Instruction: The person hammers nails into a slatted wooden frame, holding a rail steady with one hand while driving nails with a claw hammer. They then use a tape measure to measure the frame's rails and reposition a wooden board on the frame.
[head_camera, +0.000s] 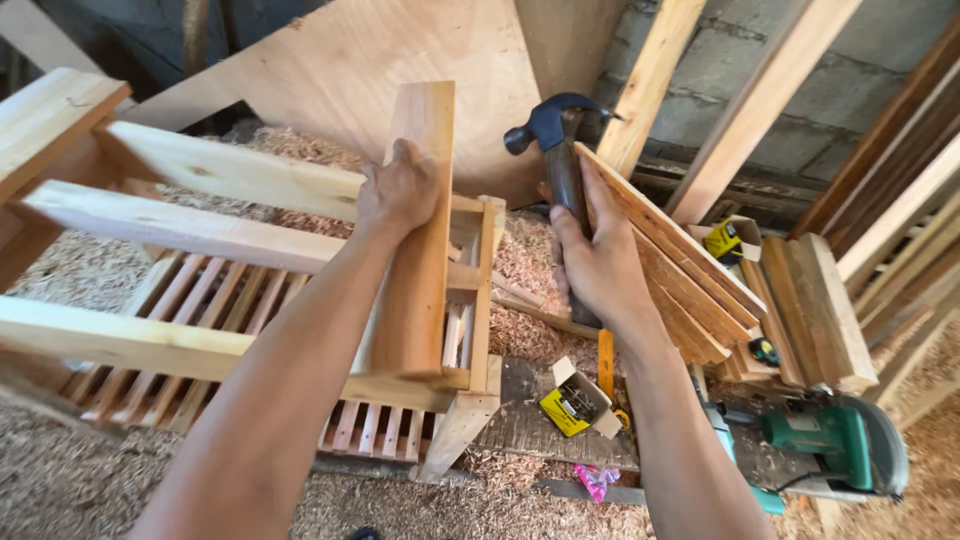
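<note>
Wood workshop: sawdust (90, 470) all over the floor, planks (760, 100) leaning on a block wall (830, 90), plywood sheet (400, 70), green circular saw (840, 445), open nail box (575, 400).

Head-worn view, close, downward over workbench

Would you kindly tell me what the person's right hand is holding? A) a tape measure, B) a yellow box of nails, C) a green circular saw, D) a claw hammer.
D: the right hand is closed around the wooden handle of a claw hammer, head raised, while the left hand steadies an upright board.
</note>
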